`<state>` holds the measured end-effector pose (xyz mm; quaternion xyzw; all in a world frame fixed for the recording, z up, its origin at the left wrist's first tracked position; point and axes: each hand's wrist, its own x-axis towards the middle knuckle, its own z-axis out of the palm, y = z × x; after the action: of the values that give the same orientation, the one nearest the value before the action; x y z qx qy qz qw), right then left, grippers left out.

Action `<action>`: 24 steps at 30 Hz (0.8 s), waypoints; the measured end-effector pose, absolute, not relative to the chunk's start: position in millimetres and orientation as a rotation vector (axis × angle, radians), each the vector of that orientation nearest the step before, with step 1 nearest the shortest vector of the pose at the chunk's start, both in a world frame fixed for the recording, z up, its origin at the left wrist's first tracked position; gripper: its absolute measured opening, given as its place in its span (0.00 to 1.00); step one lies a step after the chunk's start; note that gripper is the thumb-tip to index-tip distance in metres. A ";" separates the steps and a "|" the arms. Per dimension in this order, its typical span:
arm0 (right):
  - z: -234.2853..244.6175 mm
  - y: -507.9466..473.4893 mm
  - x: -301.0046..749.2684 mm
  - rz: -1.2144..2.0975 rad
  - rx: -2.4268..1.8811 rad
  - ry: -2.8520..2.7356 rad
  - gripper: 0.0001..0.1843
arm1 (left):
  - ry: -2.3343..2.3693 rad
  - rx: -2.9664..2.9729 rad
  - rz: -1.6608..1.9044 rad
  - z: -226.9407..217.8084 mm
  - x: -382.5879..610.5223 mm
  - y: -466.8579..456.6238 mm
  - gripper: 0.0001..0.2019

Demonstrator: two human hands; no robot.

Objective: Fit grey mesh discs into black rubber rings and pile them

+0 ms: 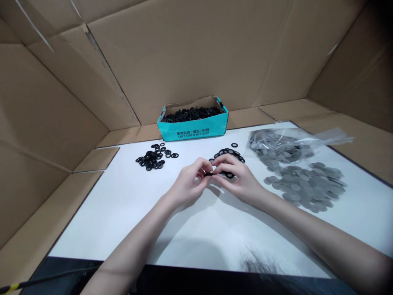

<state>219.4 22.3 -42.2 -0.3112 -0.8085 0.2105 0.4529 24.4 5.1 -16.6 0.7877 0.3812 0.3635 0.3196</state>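
Observation:
My left hand [192, 180] and my right hand [238, 176] meet over the middle of the white table. Between their fingertips is a small black ring [208, 174], seen nearly edge-on. Both hands are closed in a pinch, the left on the ring's left side and the right at its right edge. Whether a disc sits inside this ring is hidden. Just behind my right hand lies a cluster of black rings with grey centres [229, 152], partly covered by its fingers. Loose black rings [151, 159] are heaped to the left of my hands.
At the back stands a turquoise box [193, 130] full of black rings. To the right, grey discs [307, 186] lie spread in a pile. A clear plastic bag [281, 143] with more discs lies behind them. Cardboard walls [199, 53] enclose the white table [123, 221].

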 end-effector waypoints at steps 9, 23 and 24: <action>-38.9 17.3 216.7 0.576 -0.747 -1.988 0.08 | 0.947 2.162 0.878 -14.2 23.3 3.7 0.06; -40.0 23.6 220.8 0.855 -0.880 -1.872 0.09 | 0.919 2.176 1.014 -15.3 22.3 4.4 0.11; -39.4 24.1 221.0 0.925 -0.885 -1.844 0.10 | 0.905 2.191 1.042 -14.9 22.2 4.3 0.12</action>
<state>221.0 24.1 -39.4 -0.3554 -0.7402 0.3711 0.4336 22.2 4.3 -14.9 0.8141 0.3362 0.3870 0.2728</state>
